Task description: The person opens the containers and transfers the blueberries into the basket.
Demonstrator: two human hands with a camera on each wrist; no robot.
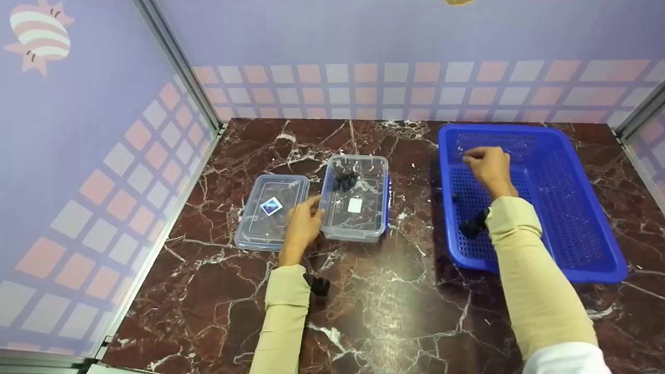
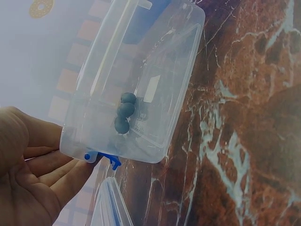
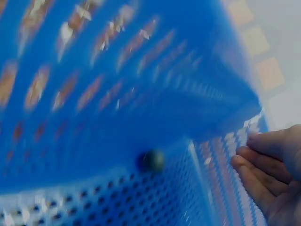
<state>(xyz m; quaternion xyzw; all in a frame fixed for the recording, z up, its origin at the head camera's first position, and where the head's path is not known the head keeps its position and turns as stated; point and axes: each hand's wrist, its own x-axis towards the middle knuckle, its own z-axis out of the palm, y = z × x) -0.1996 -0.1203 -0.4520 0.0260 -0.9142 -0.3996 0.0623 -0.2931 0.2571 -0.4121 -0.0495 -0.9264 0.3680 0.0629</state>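
Observation:
My left hand holds the left side of a clear plastic box; in the left wrist view, thumb and fingers meet the box wall near a blue clip. Several dark round berries sit together toward the far end of the box. Over the left part of a blue perforated basket hangs my right hand, its fingers loosely bent. Nothing shows between those fingers in the right wrist view. One dark round berry lies in the basket near its wall, apart from the hand.
A clear lid with a blue and white label lies left of the box, close to my left hand. Patterned panels border the dark red marbled tabletop at the back and sides. The basket's raised rim surrounds my right hand.

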